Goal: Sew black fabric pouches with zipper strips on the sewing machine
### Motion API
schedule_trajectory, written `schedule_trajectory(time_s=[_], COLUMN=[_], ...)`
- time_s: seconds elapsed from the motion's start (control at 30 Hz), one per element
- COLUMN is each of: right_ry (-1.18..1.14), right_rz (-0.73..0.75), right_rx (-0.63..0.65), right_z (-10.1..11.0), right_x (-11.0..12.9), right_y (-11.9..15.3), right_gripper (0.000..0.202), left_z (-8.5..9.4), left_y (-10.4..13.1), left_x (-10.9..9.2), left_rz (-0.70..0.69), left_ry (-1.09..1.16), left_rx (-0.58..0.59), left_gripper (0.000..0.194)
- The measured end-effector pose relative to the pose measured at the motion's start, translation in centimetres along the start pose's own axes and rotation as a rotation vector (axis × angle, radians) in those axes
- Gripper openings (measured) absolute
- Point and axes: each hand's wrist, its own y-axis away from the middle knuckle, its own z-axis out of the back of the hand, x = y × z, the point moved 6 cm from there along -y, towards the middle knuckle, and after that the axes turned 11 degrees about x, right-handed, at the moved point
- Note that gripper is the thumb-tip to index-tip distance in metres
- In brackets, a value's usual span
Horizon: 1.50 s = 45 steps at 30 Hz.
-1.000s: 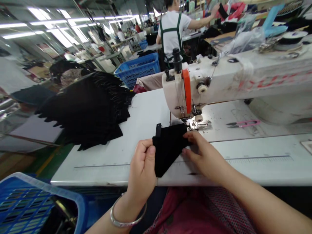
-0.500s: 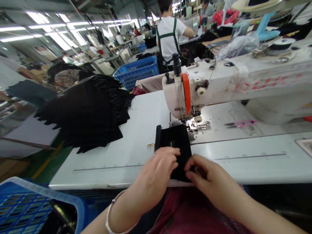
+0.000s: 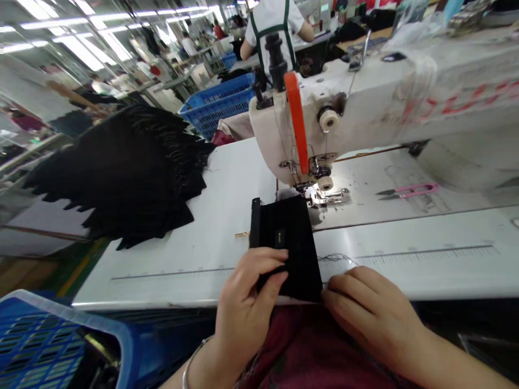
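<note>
A flat black fabric piece (image 3: 298,254), with a small dark label (image 3: 280,238) and a stiff black strip (image 3: 254,222) along its left edge, lay at the front of a white tabletop (image 3: 162,281). A gold-coloured metal pull (image 3: 242,234) stuck out beyond the strip. The bare left hand (image 3: 251,292) covered the piece's lower left part, thumb and fingers bent; whether they pinched the fabric could not be told. The right hand (image 3: 365,302) had its fingertips closed on the lower right corner, beside loose dark threads (image 3: 336,257).

The piece's upper right corner met the shiny metal presser foot (image 3: 326,196) of a white sewing machine (image 3: 381,108), whose head blocked the space just behind. Pink-handled snips (image 3: 409,190) lay to the right. A fanned stack of black fabric pieces (image 3: 133,167) filled the left, above a blue plastic basket (image 3: 121,335). Farther back stood a blue plastic crate (image 3: 219,105) and a co-worker in a white shirt (image 3: 270,21).
</note>
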Motion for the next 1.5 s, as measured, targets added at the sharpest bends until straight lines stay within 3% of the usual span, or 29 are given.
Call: schedule_trajectory(time_s=[0.07,0.13,0.23,0.77,0.97,1.07,1.17,1.3,1.37,1.5], right_ry=[-0.004,-0.005,-0.02,-0.048,-0.092,-0.046,0.004,0.001,0.042,0.083], right_rz=[0.007,0.014,0.016,0.047,0.04,0.035,0.054,0.142,0.164,0.124], right_rx=[-0.021,-0.045,-0.081,-0.114,-0.177,-0.171,-0.14,-0.115,-0.096,-0.062], right_z=[0.0,0.0,0.0,0.1,0.3,0.2,0.5,1.6,2.2,3.2], right_x=[0.1,0.3,0.3,0.2,0.0,0.1,0.3,0.7,1.0,1.2], right_y=[0.1,0.2,0.2,0.8,1.1,1.2,1.0,0.0,-0.7,-2.1], right_gripper=[0.017,0.016,0.013,0.016,0.013,0.021,0.024,0.024,0.029,0.043], left_z=[-0.5,-2.0,-3.6,-4.1,-4.2,-4.2,-3.8,-2.4,-2.1,-2.9], left_y=[0.3,0.9,1.8,2.3,3.2,3.4,2.6,-0.8,-2.8,-5.2], left_x=[-0.5,-1.0,-0.8,-1.4,-0.5,-0.8,-1.9,-2.7,-2.1,0.9], left_rz=[-0.098,-0.22,-0.283,-0.359,-0.391,-0.391,-0.364,-0.294,-0.335,-0.326], left_ry=[-0.025,-0.087,-0.168,-0.348,-0.28,-0.302,-0.362,-0.391,-0.483,-0.671], left_rx=[0.066,0.205,0.301,0.334,0.348,0.332,0.394,0.467,0.471,0.56], left_gripper=[0.018,0.023,0.027,0.024,0.033,0.031,0.024,0.019,0.027,0.04])
